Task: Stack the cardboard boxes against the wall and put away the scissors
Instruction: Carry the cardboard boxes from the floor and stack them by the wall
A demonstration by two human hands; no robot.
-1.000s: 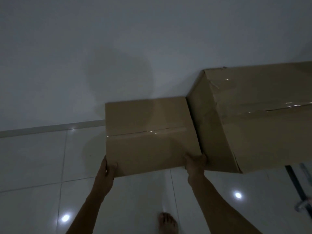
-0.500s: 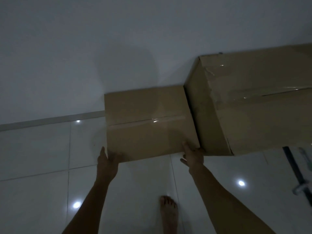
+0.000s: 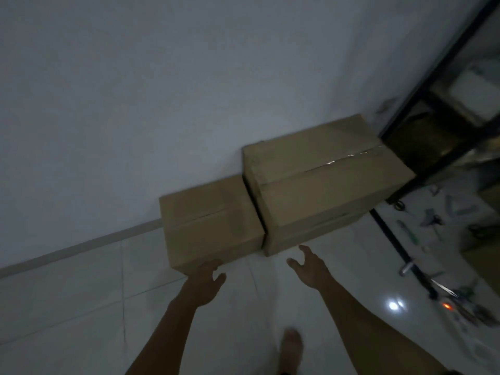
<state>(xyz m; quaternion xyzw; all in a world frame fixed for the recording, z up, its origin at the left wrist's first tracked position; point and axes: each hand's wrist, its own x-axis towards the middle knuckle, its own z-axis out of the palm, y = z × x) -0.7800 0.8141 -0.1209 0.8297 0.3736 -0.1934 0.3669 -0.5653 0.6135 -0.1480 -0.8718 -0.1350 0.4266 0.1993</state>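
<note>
Cardboard boxes are set side by side against the wall (image 3: 135, 104): the small box (image 3: 211, 226) touching the tall box (image 3: 324, 182). The left hand (image 3: 205, 285), fingers spread, is laid against the small box's near face; the right hand (image 3: 311, 269) is spread, empty. Scissors, possibly among blurred floor clutter (image 3: 438, 217), are not yet stowed.

Two brown cardboard boxes, both closed, side by side on the tile floor, backs against the white wall.

Smaller box (image 3: 211, 223): low, flat, at 12 o'clock from the viewer. Top flaps meet in a seam along its length. Right side touches or nearly touches the larger box.

Larger box (image 3: 322, 182): taller, at about 1 o'clock. Shiny clear tape along the top centre seam, catching light.

Scissors: cannot be picked out among the blurred small items at 3 o'clock.
</note>
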